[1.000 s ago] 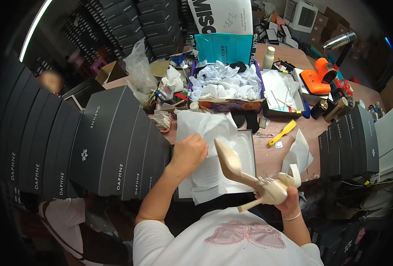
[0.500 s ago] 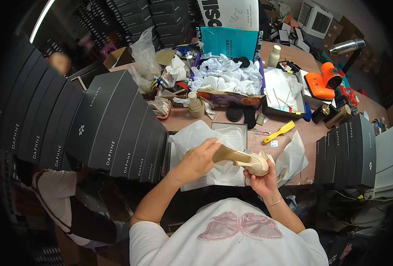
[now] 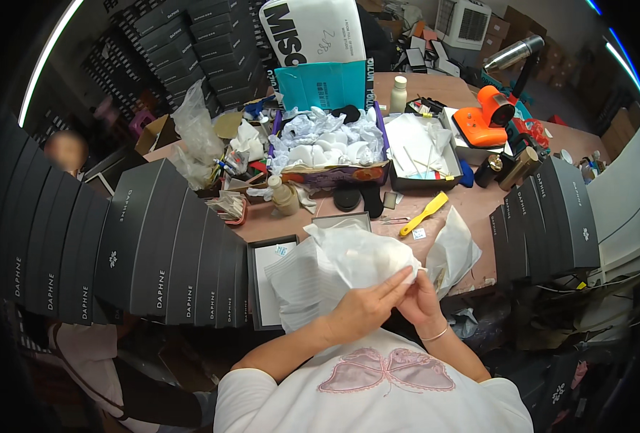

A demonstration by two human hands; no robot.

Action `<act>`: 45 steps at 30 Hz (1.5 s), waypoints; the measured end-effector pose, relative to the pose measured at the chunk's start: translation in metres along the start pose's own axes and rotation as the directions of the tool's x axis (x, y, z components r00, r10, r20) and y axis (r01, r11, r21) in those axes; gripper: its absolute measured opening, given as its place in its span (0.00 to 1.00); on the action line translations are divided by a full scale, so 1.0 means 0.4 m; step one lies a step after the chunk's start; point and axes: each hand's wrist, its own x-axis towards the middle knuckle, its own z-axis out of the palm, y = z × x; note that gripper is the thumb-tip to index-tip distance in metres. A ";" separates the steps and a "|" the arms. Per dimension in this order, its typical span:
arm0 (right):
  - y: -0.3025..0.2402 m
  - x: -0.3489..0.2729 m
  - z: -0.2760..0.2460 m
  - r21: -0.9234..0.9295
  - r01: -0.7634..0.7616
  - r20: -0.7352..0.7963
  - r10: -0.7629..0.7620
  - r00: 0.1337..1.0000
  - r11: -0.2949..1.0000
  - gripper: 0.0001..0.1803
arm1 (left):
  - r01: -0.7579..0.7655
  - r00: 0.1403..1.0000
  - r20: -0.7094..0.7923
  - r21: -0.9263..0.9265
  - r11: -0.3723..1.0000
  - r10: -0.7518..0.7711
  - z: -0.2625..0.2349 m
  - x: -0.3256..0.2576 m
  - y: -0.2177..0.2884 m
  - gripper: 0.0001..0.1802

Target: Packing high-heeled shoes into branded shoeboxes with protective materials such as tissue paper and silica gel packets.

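Observation:
A thin white bag (image 3: 352, 249) lies over the near edge of the table, and a pale rounded form shows faintly through it. The beige heeled shoe is not openly visible; it appears to be inside this bag. My left hand (image 3: 367, 309) presses its closed fingers on the bag's near right edge. Right beside it, my right hand (image 3: 421, 303) pinches the same edge, with some fingertips hidden. Under the bag spreads white wrapping paper (image 3: 291, 278), over an open dark shoe box (image 3: 253, 289). Another filled-looking white bag (image 3: 453, 245) rests to the right.
Dark shoe boxes stand in a long row on the left (image 3: 139, 238) and a shorter one on the right (image 3: 550, 216). Ahead are a carton of crumpled paper (image 3: 330, 175), a yellow brush (image 3: 424, 213), a bottle (image 3: 284, 196) and an orange tool (image 3: 482, 119). A person (image 3: 82, 368) works at left.
The beige shoe, held bare in both hands before, is now out of sight, and a white bag is between the hands. My left hand has moved right, close to my right. The view has shifted.

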 end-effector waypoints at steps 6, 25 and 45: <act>0.056 0.032 0.041 -0.802 0.290 0.127 -0.326 0.937 0.523 0.25 | 0.005 1.000 -0.018 -0.061 0.998 -0.006 0.025 0.030 0.025 0.29; 0.021 0.013 -0.062 -0.792 0.385 0.494 -0.126 0.860 -0.475 0.24 | -0.029 0.479 0.392 -0.887 -0.461 -0.785 0.187 -0.068 -0.149 0.35; -0.017 -0.192 -0.174 -0.429 0.248 -0.422 -0.436 0.795 0.868 0.26 | 0.381 0.869 0.016 0.618 0.688 -0.495 0.182 -0.097 -0.723 0.12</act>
